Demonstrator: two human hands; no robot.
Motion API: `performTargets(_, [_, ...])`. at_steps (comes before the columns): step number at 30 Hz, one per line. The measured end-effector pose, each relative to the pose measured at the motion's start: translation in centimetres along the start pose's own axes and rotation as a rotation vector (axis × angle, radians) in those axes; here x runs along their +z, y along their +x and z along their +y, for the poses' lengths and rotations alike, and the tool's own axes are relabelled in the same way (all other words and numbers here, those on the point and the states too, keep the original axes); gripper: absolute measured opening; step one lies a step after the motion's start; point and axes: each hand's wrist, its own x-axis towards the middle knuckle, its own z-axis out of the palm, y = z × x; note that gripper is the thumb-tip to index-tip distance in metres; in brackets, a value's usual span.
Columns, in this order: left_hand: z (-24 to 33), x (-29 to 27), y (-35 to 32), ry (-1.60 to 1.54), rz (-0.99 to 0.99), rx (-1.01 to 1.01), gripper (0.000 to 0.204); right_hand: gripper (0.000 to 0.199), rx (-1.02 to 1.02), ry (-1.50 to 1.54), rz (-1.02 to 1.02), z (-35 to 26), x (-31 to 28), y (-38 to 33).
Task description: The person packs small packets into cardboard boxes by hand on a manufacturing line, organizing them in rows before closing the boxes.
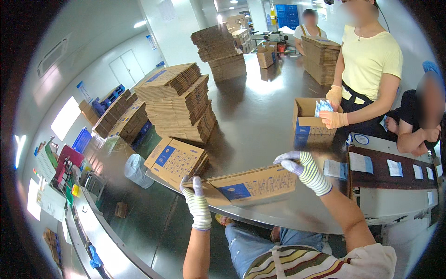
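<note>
A brown cardboard box (265,186) with a blue printed panel is held up over the near edge of the metal table (260,123). It looks mostly flat, with a narrower side panel bent at its left. My left hand (197,203), in a striped glove, pinches its left end. At the upper right corner, my right hand (310,173), gloved alike, grips the far edge with fingers and thumb. Just left of this box, a small pile of flat folded boxes (179,160) leans toward the table's edge. The underside of the held box is hidden.
Tall stacks of folded boxes (179,102) stand behind on the left. Across the table, a co-worker in orange gloves puts packets (323,108) into an open box (316,122). On the right, a conveyor belt (378,174) carries several packets; another packet (335,169) lies near my right hand.
</note>
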Motion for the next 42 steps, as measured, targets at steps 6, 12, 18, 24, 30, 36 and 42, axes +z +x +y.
performTargets(6, [0.5, 0.8, 0.0, 0.062, -0.312, 0.019, 0.05, 0.047, 0.096, 0.21, 0.188, 1.0, -0.9, 0.4])
performTargets(12, [-0.8, -0.6, 1.5, 0.584, -0.741, -0.088, 0.067, 0.045, -0.063, -0.612, -0.074, 3.3, 0.5, -0.2])
performTargets(18, [0.7, 1.1, 2.1, 0.97, -0.822, 0.244, 0.055, 0.035, 0.036, -0.887, -0.544, 2.5, -0.6, 1.4])
performTargets(24, [4.6, 4.3, -0.7, 1.483, -0.679, 0.544, 0.053, 0.048, 0.108, -0.998, -0.729, 1.6, -0.2, 3.2])
performTargets(30, [2.8, 6.3, -0.3, 1.434, -0.88, 0.611, 0.074, 0.046, -0.032, -0.909, -0.692, 3.0, -0.7, 3.9])
performTargets(36, [-2.4, 8.8, 4.0, 1.249, -1.286, 0.378, 0.056, 0.041, 0.104, -0.901, -0.692, 4.7, 1.3, 6.8])
performTargets(42, [-2.3, 10.0, 0.2, 1.161, -0.966, 0.699, 0.041, 0.024, -0.022, -1.004, -0.365, 9.0, 3.0, 4.8])
